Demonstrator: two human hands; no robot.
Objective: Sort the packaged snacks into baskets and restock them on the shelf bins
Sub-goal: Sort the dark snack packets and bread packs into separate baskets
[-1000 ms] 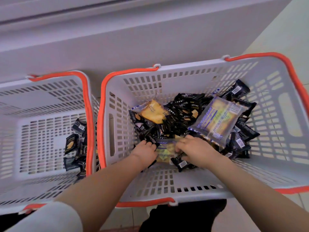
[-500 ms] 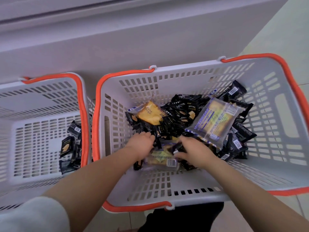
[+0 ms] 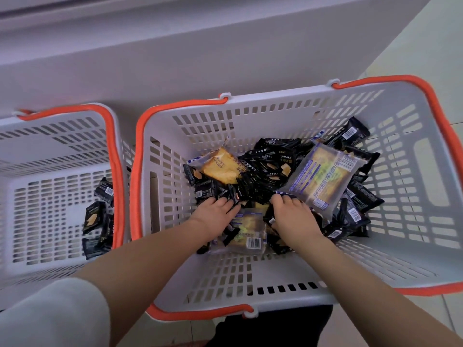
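In the basket (image 3: pixel 413 116), glossy black snack packets (image 3: pixel 273 171).

a pale cabinet front (image 3: pixel 175 58) stands on the tiled floor (image 3: pixel 413 51).

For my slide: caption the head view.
Both hands, left hand and right hand, dig into mixed snack packets in the large basket.

My hands (image 3: pixel 253 216) rest in the right basket (image 3: pixel 413 246); snack packets (image 3: pixel 270 171) lie beyond them, second basket (image 3: pixel 50 171) to their left.
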